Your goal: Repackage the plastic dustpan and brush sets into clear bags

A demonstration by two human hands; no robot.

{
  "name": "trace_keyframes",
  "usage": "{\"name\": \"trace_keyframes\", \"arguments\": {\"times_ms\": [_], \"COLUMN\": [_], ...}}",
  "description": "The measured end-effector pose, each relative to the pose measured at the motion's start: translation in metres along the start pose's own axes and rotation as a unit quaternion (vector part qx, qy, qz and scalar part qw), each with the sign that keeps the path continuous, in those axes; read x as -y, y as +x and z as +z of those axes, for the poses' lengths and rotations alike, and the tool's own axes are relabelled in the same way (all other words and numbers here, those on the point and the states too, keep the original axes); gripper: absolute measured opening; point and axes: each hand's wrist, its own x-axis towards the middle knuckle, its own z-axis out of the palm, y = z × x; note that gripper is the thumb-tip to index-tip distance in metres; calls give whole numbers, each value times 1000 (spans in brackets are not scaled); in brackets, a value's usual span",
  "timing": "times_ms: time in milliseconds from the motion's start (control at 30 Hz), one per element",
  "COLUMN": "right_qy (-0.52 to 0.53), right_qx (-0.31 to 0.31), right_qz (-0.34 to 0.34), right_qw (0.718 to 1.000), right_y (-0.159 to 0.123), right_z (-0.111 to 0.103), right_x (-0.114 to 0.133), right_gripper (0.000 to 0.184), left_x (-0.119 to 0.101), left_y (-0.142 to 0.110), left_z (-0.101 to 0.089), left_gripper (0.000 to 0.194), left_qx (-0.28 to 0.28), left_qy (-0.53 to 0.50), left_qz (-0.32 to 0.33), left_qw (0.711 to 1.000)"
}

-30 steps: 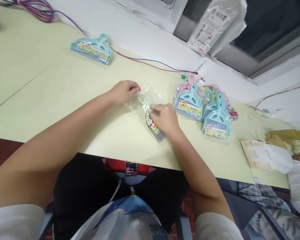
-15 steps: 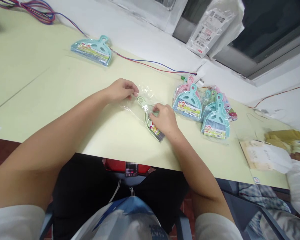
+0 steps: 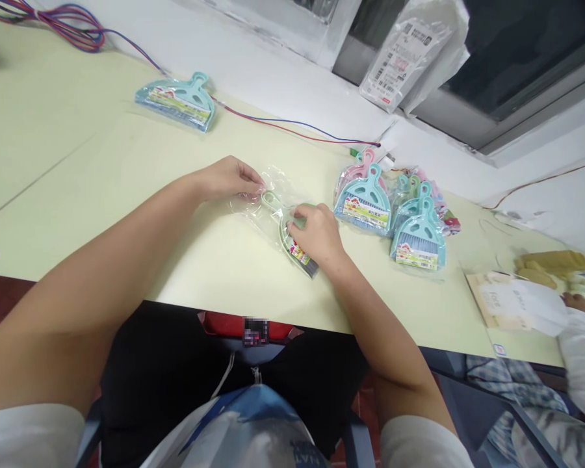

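A light green dustpan and brush set [image 3: 283,224] lies slantwise on the table inside a clear plastic bag [image 3: 257,222]. My right hand [image 3: 318,233] is closed over the set's right side, thumb on the pan, hiding much of the pan and part of the printed label. My left hand [image 3: 234,179] pinches the bag beside the end of the handle, fingertips together. Dark bristles show at the lower end of the set.
Bagged blue dustpan sets [image 3: 418,242] and a pink one [image 3: 363,166] are heaped to the right. Another blue set [image 3: 178,101] lies at back left. A cable [image 3: 292,123] runs along the wall. At far right, a co-worker's hand [image 3: 580,303] is near a paper packet [image 3: 497,300].
My left fingers have closed on the bag near the handle's end, and the plastic has shifted. My right hand stays on the green set. The view has moved slightly.
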Motion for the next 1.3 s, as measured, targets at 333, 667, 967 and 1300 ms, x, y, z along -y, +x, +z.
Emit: {"name": "trace_keyframes", "arguments": {"times_ms": [333,667,967,1300], "right_qy": [51,94,243,524], "right_qx": [-11,-84,-165,26], "right_qz": [23,18,112,189], "right_qw": [998,992,949,830], "right_y": [2,5,18,27], "right_z": [-1,-30,-45,-27], "right_x": [0,-22,-89,-89], "right_gripper": [19,24,22,69], "left_x": [-2,-6,-4,-8], "left_y": [-1,-1,-1,-9], "left_z": [0,-1,-15,-37], "left_gripper": [20,16,14,24], "left_qx": [-1,-46,-92,-132], "left_qy": [59,23,9,-30], "left_qz": [9,-9,-8,26], "left_qw": [998,999,996,990]}}
